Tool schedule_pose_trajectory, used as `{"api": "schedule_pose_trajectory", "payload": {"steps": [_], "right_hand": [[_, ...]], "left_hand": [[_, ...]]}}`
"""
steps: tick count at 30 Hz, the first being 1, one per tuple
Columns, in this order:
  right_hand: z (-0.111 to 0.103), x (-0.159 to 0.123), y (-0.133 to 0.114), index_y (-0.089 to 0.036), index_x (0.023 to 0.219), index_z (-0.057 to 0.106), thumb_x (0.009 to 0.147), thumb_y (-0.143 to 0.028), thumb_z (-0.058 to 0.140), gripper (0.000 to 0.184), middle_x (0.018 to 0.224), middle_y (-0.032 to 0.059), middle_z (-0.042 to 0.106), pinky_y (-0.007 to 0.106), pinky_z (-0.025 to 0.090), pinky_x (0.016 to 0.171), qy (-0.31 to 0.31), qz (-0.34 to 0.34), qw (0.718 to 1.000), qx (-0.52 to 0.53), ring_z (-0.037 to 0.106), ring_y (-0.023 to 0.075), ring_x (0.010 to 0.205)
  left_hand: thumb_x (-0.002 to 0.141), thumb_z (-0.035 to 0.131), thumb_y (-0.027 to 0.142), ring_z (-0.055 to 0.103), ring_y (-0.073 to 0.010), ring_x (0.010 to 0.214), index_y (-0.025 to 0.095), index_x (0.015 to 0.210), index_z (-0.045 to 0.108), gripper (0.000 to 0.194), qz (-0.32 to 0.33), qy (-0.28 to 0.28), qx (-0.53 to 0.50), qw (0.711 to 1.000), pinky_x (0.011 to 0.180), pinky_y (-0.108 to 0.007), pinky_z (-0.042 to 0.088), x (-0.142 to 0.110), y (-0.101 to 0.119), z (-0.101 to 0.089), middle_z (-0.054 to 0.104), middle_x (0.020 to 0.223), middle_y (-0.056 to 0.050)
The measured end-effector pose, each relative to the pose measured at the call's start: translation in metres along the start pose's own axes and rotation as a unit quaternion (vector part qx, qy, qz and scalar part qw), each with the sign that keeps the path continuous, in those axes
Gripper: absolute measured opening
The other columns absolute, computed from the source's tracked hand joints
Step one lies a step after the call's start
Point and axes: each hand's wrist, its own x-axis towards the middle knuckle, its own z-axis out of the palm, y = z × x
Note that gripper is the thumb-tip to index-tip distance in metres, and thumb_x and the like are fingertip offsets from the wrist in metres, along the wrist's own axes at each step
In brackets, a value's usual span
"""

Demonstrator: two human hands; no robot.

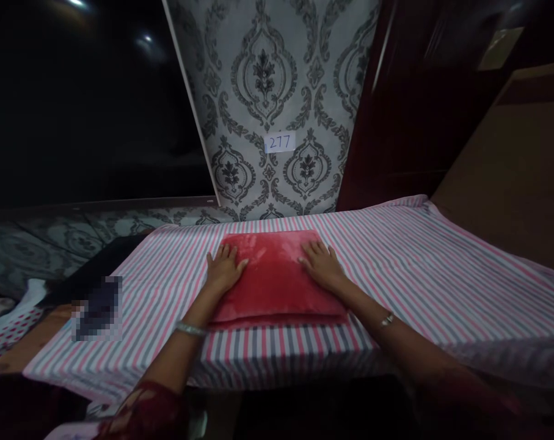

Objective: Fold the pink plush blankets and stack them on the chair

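Note:
A flat, roughly square red velvety cloth (272, 281) lies on the striped sheet that covers the table. Its front edge shows more than one layer, and paler patches mark its far part. My left hand (224, 269) rests on the left side of the cloth, fingers spread and pointing away from me. On the right side lies my right hand (323, 264), also palm down with its fingers stretched out. Neither hand grips anything. Both touch the top of the cloth near its side edges.
The striped sheet (396, 263) hangs over the table's front edge. A large dark screen (88, 110) stands at the left. Behind is a patterned wall with a paper label (280, 142) reading 277. A brown cardboard-like panel (519, 171) leans at the right.

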Motion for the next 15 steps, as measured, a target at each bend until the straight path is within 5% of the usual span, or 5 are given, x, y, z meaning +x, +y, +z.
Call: {"api": "schedule_pose_trajectory", "payload": {"steps": [5, 9, 15], "right_hand": [[0.024, -0.048, 0.001, -0.02, 0.155, 0.038, 0.101, -0.051, 0.041, 0.063, 0.163, 0.0125, 0.028, 0.056, 0.026, 0.117, 0.021, -0.027, 0.999, 0.032, 0.016, 0.0332, 0.152], [0.039, -0.051, 0.012, -0.019, 0.155, 0.038, 0.101, -0.05, 0.04, 0.063, 0.164, 0.0113, 0.026, 0.054, 0.03, 0.117, 0.054, -0.045, 0.995, 0.065, 0.013, 0.0309, 0.153], [0.048, -0.047, 0.022, -0.016, 0.153, 0.041, 0.1, -0.052, 0.04, 0.064, 0.162, 0.0118, 0.031, 0.054, 0.022, 0.123, 0.084, -0.081, 0.987, 0.109, 0.012, 0.0293, 0.153]], "left_hand": [[0.099, 0.036, 0.052, 0.013, -0.0334, 0.154, 0.021, 0.155, 0.036, 0.065, 0.014, -0.016, -0.035, 0.999, 0.113, -0.062, 0.033, -0.039, -0.01, 0.026, 0.023, 0.166, -0.014], [0.098, 0.039, 0.051, 0.014, -0.0298, 0.155, 0.02, 0.154, 0.038, 0.064, 0.033, 0.009, -0.063, 0.997, 0.114, -0.05, 0.037, -0.041, -0.018, 0.042, 0.026, 0.165, -0.013], [0.097, 0.044, 0.048, 0.019, -0.0306, 0.153, 0.019, 0.152, 0.043, 0.062, 0.029, 0.032, -0.066, 0.997, 0.111, -0.049, 0.042, -0.039, -0.021, 0.047, 0.03, 0.163, -0.014]]}}
